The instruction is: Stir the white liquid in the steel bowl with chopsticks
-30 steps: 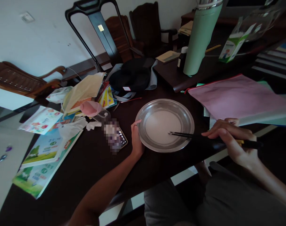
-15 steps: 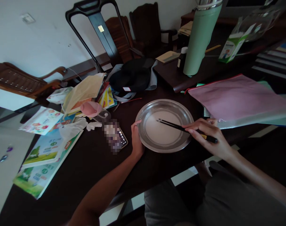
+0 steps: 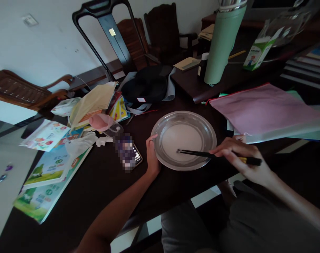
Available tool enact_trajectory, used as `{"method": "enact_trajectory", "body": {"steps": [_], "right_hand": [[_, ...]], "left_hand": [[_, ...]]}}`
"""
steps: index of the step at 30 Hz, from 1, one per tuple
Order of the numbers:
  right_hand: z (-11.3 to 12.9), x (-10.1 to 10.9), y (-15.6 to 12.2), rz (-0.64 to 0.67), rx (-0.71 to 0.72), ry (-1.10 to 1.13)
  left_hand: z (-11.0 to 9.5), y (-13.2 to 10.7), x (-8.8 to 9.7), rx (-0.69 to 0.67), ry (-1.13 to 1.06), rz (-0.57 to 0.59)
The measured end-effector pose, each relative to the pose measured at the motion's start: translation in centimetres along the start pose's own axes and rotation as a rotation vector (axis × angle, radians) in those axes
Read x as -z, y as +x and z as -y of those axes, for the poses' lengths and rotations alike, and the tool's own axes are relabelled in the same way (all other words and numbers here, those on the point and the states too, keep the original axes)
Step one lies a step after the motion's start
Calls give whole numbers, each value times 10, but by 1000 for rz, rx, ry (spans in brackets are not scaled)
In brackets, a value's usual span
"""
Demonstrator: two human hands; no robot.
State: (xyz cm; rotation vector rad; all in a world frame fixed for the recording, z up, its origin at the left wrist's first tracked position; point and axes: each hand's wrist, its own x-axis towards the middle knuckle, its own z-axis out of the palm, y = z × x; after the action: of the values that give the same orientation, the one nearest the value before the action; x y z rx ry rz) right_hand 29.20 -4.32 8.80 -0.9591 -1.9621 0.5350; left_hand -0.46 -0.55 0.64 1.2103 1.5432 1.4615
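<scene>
A round steel basin (image 3: 162,160) with whitish liquid (image 3: 187,138) in it stands on the dark table. My left hand (image 3: 152,156) is closed on the basin's left rim, thumb along the top edge, the other fingers hidden against its outer side. From the right, my right hand (image 3: 244,158) grips a pair of black chopsticks (image 3: 195,153). Their tips lie close together in the liquid, left of the basin's middle near the front. Just left of my left hand lies a phone (image 3: 135,156), its screen partly blurred out.
Books (image 3: 46,196), a tissue pack (image 3: 45,135) and a pink-lidded cup (image 3: 103,123) lie at the left. Behind the basin is a black bag (image 3: 149,84). A green thermos (image 3: 223,45) stands at the back right, above a pink zip folder (image 3: 262,109).
My right hand has moved right and slightly toward me. The chopstick tips have swept from the middle of the liquid to nearer the front. My left hand stays on the rim.
</scene>
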Motion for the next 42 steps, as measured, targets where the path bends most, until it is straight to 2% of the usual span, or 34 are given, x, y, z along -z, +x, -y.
{"method": "enact_trajectory", "body": {"steps": [3, 7, 13, 19, 25, 30, 33, 37, 42], "right_hand": [[-4, -12, 7, 75, 7, -50], [-10, -18, 10, 30, -2, -133], [-9, 0, 3, -137, -51, -195], [1, 18, -8, -197, -86, -97], [6, 15, -5, -104, -20, 23], [1, -4, 7, 51, 6, 5], [-6, -16, 11, 88, 23, -35], [-14, -17, 10, 20, -10, -119], [-12, 3, -1, -164, -106, -150]], "left_hand": [[-2, -1, 0, 26, -51, -27], [-6, -2, -2, 35, -61, -38], [-6, -2, -1, 67, -50, -21], [-2, -1, -2, 45, -53, -18], [0, 0, 0, 34, 1, -22], [-2, 0, 1, 42, 1, -13], [-3, 0, -1, 84, -50, -37], [-3, -1, -2, 72, -72, -34], [-2, -1, -2, 44, -75, -45]]}}
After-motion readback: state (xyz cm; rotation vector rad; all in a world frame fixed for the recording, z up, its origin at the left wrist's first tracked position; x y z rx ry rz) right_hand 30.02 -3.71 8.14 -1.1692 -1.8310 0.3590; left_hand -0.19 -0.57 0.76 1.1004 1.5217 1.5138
